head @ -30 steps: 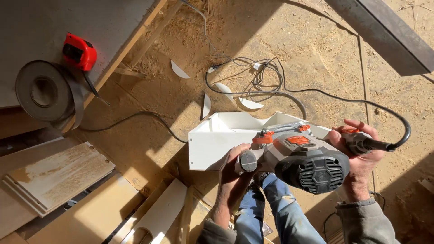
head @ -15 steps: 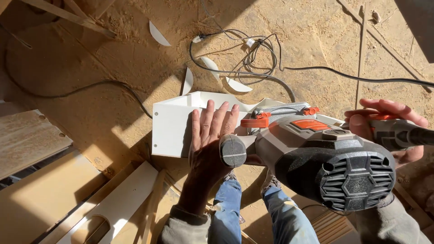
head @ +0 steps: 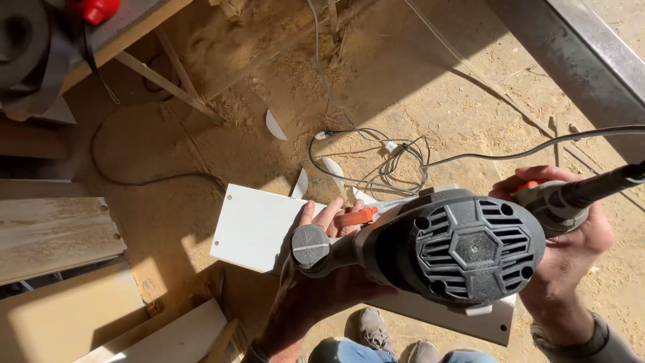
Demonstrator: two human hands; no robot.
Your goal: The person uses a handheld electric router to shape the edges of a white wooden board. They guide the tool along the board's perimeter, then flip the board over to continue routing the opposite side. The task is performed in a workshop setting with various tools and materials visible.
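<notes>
The right hand (head: 571, 235) is wrapped around the side handle of a grey router (head: 463, 249), which now sits closer under the camera than half a second ago, its vented motor cap filling more of the view. The left hand (head: 322, 269) lies on the white panel (head: 252, 225) as before, fingers spread and flat as far as can be seen, since the router's round knob hides part of it. The panel rests on the sawdust-covered floor (head: 430, 87). The tangled cable (head: 383, 158) lies just beyond the panel, and the view has swung to show a wooden plank (head: 54, 235) at the left.
</notes>
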